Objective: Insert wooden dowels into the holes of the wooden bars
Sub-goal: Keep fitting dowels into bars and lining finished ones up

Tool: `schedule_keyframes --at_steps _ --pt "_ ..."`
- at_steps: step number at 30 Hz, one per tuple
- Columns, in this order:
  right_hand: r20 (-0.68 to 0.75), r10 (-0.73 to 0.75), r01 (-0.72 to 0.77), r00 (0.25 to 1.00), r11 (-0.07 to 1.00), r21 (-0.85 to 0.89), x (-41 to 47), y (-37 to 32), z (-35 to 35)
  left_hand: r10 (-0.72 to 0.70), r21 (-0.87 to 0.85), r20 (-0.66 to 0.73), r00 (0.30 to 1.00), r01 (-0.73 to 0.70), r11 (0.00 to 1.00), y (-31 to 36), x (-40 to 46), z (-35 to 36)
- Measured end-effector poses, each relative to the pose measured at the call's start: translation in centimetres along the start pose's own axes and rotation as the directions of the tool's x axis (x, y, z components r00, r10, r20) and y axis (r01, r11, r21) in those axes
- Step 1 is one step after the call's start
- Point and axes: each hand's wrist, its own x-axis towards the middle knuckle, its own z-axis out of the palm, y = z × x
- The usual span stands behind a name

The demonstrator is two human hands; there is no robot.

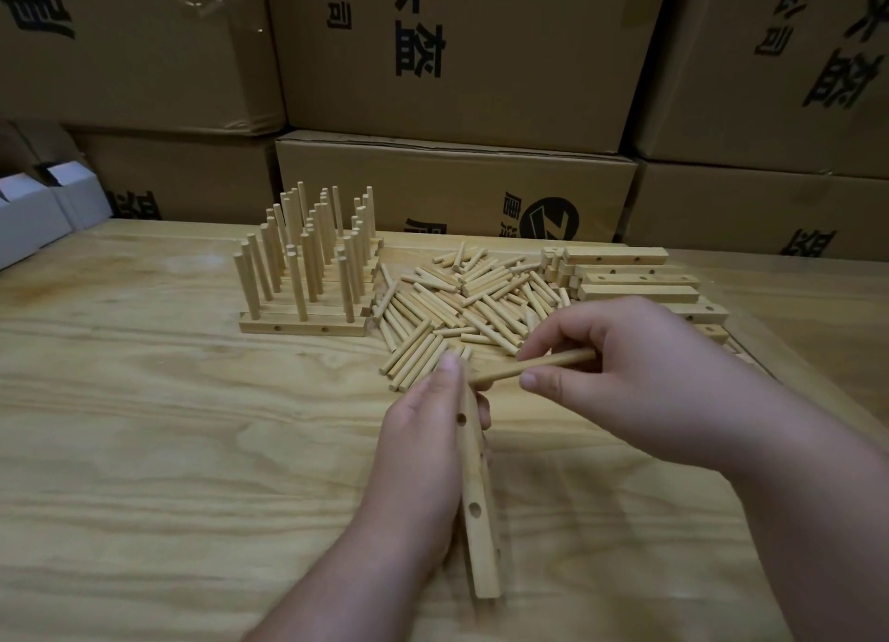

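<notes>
two hands join a dowel [531, 367] and a bar [474, 487] above a wooden surface [168, 425].
left hand [423, 449] grips the bar; right hand [640, 377] pinches the dowel, tip at the bar's top.

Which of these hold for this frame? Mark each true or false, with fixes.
1. The left hand holds a wooden bar. True.
2. The right hand is empty. False: it pinches a dowel.
3. Finished bars with upright dowels stand left of the loose dowel pile. True.
4. The stack of blank bars lies left of the pile. False: it lies to the right.
5. Cardboard boxes stand behind the table. True.
</notes>
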Motion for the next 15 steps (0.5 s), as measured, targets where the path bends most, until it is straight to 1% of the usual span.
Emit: schedule_keyframes --at_steps 7,11,15 --pt "-0.012 -0.044 0.043 0.999 0.995 -0.092 -0.3 -1.4 1.5 0.062 0.164 -0.069 0.996 -0.05 0.985 -0.3 0.1 0.2" --pt "-0.071 -0.076 0.061 0.995 0.981 -0.186 -0.4 -2.2 2.2 0.076 0.2 -0.088 0.993 -0.057 0.978 -0.2 0.1 0.3" --pt "-0.088 -0.082 0.062 0.993 0.976 -0.208 -0.4 -2.6 2.5 0.087 0.24 -0.08 0.993 -0.066 0.968 -0.3 0.2 0.2"
